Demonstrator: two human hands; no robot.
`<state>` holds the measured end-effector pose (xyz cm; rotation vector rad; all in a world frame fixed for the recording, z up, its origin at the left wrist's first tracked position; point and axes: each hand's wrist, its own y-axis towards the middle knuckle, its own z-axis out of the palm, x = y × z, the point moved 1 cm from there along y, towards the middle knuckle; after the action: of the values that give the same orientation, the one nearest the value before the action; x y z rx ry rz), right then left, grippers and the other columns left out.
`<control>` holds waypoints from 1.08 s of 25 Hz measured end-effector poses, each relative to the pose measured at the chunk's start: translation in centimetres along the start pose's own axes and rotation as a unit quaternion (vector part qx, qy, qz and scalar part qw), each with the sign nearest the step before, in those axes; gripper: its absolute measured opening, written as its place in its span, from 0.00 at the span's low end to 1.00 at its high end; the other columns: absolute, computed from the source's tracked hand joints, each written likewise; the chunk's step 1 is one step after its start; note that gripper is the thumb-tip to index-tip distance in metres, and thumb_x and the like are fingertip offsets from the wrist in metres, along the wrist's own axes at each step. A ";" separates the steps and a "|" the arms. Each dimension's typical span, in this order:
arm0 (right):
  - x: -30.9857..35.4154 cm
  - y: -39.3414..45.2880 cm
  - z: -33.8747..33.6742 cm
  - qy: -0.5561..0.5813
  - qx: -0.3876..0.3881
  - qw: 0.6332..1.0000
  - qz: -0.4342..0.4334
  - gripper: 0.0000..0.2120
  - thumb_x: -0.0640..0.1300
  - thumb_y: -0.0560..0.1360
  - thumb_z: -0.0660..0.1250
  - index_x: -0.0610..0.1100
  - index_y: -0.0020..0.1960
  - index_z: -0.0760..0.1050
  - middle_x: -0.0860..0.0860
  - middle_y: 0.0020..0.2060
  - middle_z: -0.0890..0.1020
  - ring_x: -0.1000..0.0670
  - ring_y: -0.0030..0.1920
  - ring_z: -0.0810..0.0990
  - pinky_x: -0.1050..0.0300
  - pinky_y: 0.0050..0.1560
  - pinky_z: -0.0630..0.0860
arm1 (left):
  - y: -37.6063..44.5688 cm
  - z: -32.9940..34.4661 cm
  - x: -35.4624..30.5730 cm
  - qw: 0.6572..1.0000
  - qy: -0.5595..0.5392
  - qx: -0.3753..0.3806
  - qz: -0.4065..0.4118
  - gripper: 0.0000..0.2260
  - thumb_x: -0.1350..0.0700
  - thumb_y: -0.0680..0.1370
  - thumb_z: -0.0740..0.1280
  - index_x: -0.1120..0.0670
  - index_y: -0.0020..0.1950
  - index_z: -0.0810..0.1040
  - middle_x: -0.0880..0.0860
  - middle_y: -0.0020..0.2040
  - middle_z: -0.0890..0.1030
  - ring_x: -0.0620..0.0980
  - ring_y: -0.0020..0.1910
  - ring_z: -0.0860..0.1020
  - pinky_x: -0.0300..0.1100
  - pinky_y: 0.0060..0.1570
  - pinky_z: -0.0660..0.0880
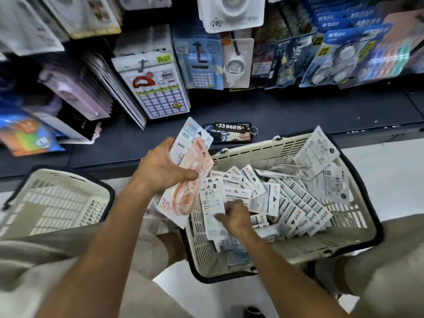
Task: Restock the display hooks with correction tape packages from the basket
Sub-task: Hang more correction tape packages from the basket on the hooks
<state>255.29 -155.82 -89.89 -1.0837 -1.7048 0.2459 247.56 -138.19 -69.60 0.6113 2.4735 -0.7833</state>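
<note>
Hanging stock (206,53) blurs across the frame's top, its hooks hard to make out. At right, a cream basket (263,154) holds correction tape packages (296,203); an empty basket (57,198) sits left. At centre, the left hand (160,168) grips an orange-and-blue bundle (195,161); the right hand (236,219) pinches a white package (213,198) in the basket.

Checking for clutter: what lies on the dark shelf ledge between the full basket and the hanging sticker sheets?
In the head view, a phone with a numbered tag lies on the ledge there.
</note>
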 end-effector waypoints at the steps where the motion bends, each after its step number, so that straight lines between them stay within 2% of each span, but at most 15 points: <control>1: 0.4 -0.1 -0.3 0.032 -0.005 0.999 -0.008 0.08 0.43 0.73 0.77 0.40 0.42 0.80 0.45 0.51 0.83 0.46 0.47 0.84 0.54 0.49 0.82 | 0.1 0.2 0.0 1.000 -0.011 -0.004 0.000 0.28 0.52 0.64 0.84 0.41 0.56 0.71 0.39 0.42 0.82 0.37 0.39 0.81 0.36 0.33 0.74; 2: 0.8 -0.2 -0.9 0.100 -0.003 0.995 0.006 0.09 0.41 0.73 0.76 0.37 0.41 0.78 0.43 0.50 0.83 0.42 0.47 0.85 0.52 0.47 0.83 | 0.2 0.5 0.0 1.000 -0.017 -0.009 0.000 0.29 0.53 0.64 0.83 0.41 0.56 0.71 0.39 0.42 0.82 0.35 0.38 0.80 0.35 0.32 0.73; 4: 1.6 -0.6 -3.3 0.247 0.000 0.968 0.053 0.10 0.36 0.74 0.73 0.30 0.50 0.77 0.38 0.51 0.85 0.36 0.49 0.85 0.45 0.47 0.85 | 0.1 1.1 -0.4 1.000 -0.015 -0.013 -0.003 0.28 0.52 0.64 0.83 0.42 0.55 0.71 0.40 0.42 0.82 0.36 0.38 0.80 0.36 0.33 0.74; 6: 3.0 -1.5 -6.8 0.360 0.002 0.930 0.076 0.14 0.35 0.74 0.70 0.33 0.59 0.76 0.38 0.56 0.84 0.39 0.54 0.84 0.42 0.59 0.81 | 0.0 1.7 -1.1 0.999 0.021 -0.024 0.003 0.26 0.49 0.63 0.82 0.44 0.54 0.72 0.42 0.44 0.83 0.46 0.41 0.82 0.42 0.40 0.78; 7: 4.1 -2.0 -8.7 0.411 0.023 0.909 0.059 0.15 0.36 0.76 0.67 0.35 0.62 0.76 0.38 0.58 0.84 0.40 0.56 0.83 0.41 0.63 0.78 | 0.0 2.0 -1.6 0.999 0.022 -0.033 0.005 0.26 0.49 0.62 0.81 0.44 0.54 0.72 0.43 0.44 0.83 0.48 0.43 0.82 0.44 0.43 0.79; 9: 7.1 -3.6 -12.3 0.473 0.082 0.877 -0.020 0.14 0.42 0.80 0.64 0.37 0.61 0.79 0.39 0.58 0.84 0.40 0.57 0.82 0.41 0.61 0.77 | -0.3 2.4 -3.3 0.997 -0.064 -0.032 0.002 0.25 0.48 0.60 0.81 0.44 0.52 0.74 0.41 0.44 0.84 0.45 0.43 0.83 0.44 0.45 0.80; 11: 10.8 -6.2 -15.4 0.460 0.119 0.870 -0.129 0.16 0.52 0.81 0.61 0.42 0.54 0.81 0.42 0.54 0.83 0.43 0.52 0.82 0.47 0.51 0.77 | -1.0 2.0 -5.8 0.987 -0.157 -0.031 0.012 0.26 0.44 0.55 0.80 0.43 0.50 0.77 0.40 0.43 0.85 0.43 0.44 0.83 0.45 0.47 0.81; 13: 14.1 -8.4 -18.1 0.380 0.085 0.896 -0.215 0.12 0.48 0.78 0.67 0.49 0.60 0.80 0.51 0.57 0.84 0.49 0.54 0.82 0.57 0.48 0.79 | -1.7 0.6 -8.8 0.967 -0.249 -0.019 0.046 0.28 0.44 0.53 0.81 0.44 0.51 0.81 0.42 0.44 0.87 0.46 0.46 0.85 0.49 0.51 0.82; 15: 16.9 -10.4 -21.1 0.302 0.025 0.914 -0.270 0.26 0.45 0.72 0.74 0.64 0.67 0.74 0.62 0.60 0.82 0.60 0.58 0.81 0.66 0.49 0.79 | -2.7 -1.4 -11.5 0.938 -0.335 0.011 0.088 0.29 0.49 0.54 0.83 0.47 0.54 0.83 0.45 0.46 0.88 0.49 0.46 0.87 0.51 0.50 0.83; 17: 18.9 -12.4 -24.0 0.270 -0.003 0.925 -0.266 0.35 0.56 0.66 0.80 0.71 0.67 0.69 0.66 0.60 0.81 0.62 0.59 0.81 0.63 0.50 0.80 | -3.7 -3.3 -14.0 0.908 -0.401 0.038 0.116 0.26 0.55 0.56 0.84 0.51 0.53 0.84 0.51 0.46 0.89 0.53 0.45 0.88 0.49 0.43 0.84; 19: 20.3 -13.9 -26.3 0.259 -0.009 0.935 -0.243 0.42 0.66 0.60 0.81 0.64 0.70 0.69 0.61 0.59 0.84 0.55 0.56 0.85 0.52 0.53 0.82 | -4.6 -4.9 -16.1 0.891 -0.427 0.040 0.149 0.20 0.63 0.63 0.82 0.53 0.52 0.84 0.53 0.45 0.89 0.54 0.42 0.88 0.44 0.36 0.83; 21: 20.9 -14.6 -28.6 0.241 -0.053 0.937 -0.248 0.42 0.69 0.57 0.81 0.57 0.66 0.74 0.55 0.53 0.87 0.51 0.50 0.87 0.52 0.46 0.83 | -5.0 -6.3 -18.2 0.887 -0.426 0.033 0.178 0.19 0.66 0.66 0.81 0.52 0.53 0.82 0.52 0.43 0.89 0.52 0.40 0.88 0.40 0.33 0.81; 24: 21.6 -14.7 -31.4 0.292 -0.054 0.914 -0.278 0.32 0.62 0.61 0.80 0.49 0.60 0.81 0.50 0.47 0.88 0.50 0.36 0.85 0.58 0.28 0.75 | -5.0 -9.2 -20.7 0.878 -0.435 0.047 0.195 0.22 0.63 0.63 0.82 0.54 0.54 0.83 0.54 0.45 0.88 0.55 0.42 0.88 0.47 0.39 0.83; 25: 22.0 -14.7 -32.3 0.324 -0.041 0.900 -0.288 0.28 0.59 0.63 0.79 0.47 0.59 0.82 0.48 0.45 0.87 0.51 0.33 0.82 0.60 0.24 0.71 | -4.9 -10.1 -21.2 0.873 -0.443 0.053 0.198 0.22 0.62 0.62 0.82 0.55 0.55 0.83 0.56 0.46 0.88 0.57 0.43 0.88 0.50 0.43 0.83; 27: 22.7 -14.4 -33.7 0.364 -0.034 0.879 -0.307 0.24 0.53 0.67 0.77 0.43 0.59 0.82 0.45 0.47 0.86 0.50 0.33 0.81 0.59 0.23 0.70 | -4.5 -11.3 -21.6 0.863 -0.462 0.052 0.197 0.21 0.64 0.64 0.82 0.56 0.55 0.83 0.58 0.47 0.88 0.60 0.45 0.87 0.53 0.45 0.83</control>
<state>275.07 -158.00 -51.60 -0.5150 -1.2683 -0.5710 258.83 -140.30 -47.65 0.5645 1.3799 -0.7895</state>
